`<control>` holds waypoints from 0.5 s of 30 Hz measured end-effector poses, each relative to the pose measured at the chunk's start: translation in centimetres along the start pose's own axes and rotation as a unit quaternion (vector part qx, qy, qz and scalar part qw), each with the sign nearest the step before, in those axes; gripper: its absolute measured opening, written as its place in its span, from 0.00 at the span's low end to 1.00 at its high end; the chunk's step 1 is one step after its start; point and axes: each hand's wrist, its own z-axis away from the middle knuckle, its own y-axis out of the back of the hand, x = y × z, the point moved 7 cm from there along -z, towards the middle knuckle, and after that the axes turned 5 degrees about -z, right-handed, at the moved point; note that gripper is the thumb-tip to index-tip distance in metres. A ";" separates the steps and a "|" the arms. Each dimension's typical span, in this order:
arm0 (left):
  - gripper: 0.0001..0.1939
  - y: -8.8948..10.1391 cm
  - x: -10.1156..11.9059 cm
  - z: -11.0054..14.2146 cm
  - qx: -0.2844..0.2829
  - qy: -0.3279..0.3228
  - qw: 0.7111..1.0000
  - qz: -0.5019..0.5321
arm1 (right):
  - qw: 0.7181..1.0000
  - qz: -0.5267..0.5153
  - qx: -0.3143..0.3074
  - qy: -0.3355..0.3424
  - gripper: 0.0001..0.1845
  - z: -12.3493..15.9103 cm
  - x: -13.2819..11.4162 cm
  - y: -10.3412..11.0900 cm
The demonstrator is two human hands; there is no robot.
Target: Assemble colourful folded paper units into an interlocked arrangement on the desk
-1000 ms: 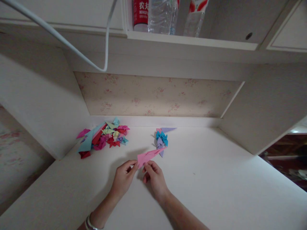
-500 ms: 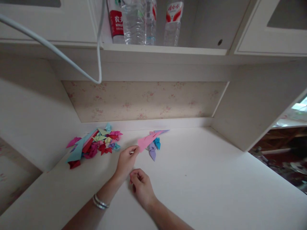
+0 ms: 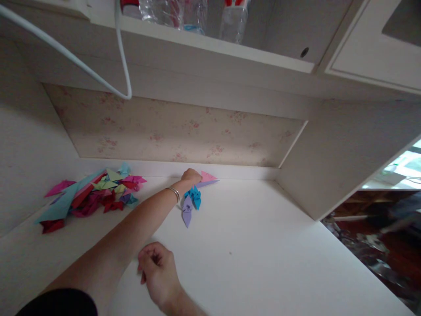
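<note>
My left hand (image 3: 191,175) is stretched to the back of the white desk (image 3: 263,245) and is closed on a pink folded paper triangle (image 3: 208,177), setting it by the back edge. Just beneath it lies a small chain of blue and purple folded paper pieces (image 3: 191,202). A bracelet circles my left wrist. My right hand (image 3: 158,270) rests near the front of the desk, fingers curled loosely with nothing visible in them.
A heap of coloured folded paper pieces (image 3: 88,195) lies at the back left. Overhead, a shelf holds water bottles (image 3: 197,15), and a white cable (image 3: 121,66) loops down. Side panels wall the desk left and right.
My left hand has carried the pink triangle away from my right hand to the back edge of the desk. My right hand let go and stayed near the front. The view tilted left.
</note>
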 end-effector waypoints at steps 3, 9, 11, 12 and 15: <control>0.13 -1.3 0.4 -2.1 -0.029 0.025 0.999 -0.035 | 1.000 0.024 -0.007 -0.003 0.05 0.0 0.1 0.1; 0.19 -3.6 1.2 -4.8 -0.042 0.018 0.994 -0.100 | 0.995 0.083 -0.037 0.040 0.07 0.1 -1.3 -0.1; 0.21 -4.3 1.3 -5.0 -0.041 0.003 0.992 -0.115 | 0.991 0.106 -0.051 0.061 0.07 0.2 -1.8 -0.2; 0.23 -4.6 1.4 -5.0 -0.041 -0.002 0.992 -0.122 | 0.989 0.117 -0.058 0.072 0.07 0.3 -2.1 -0.2; 0.25 -5.0 1.3 -5.0 -0.039 -0.012 0.990 -0.139 | 0.983 0.137 -0.072 0.102 0.07 0.5 -2.7 -0.3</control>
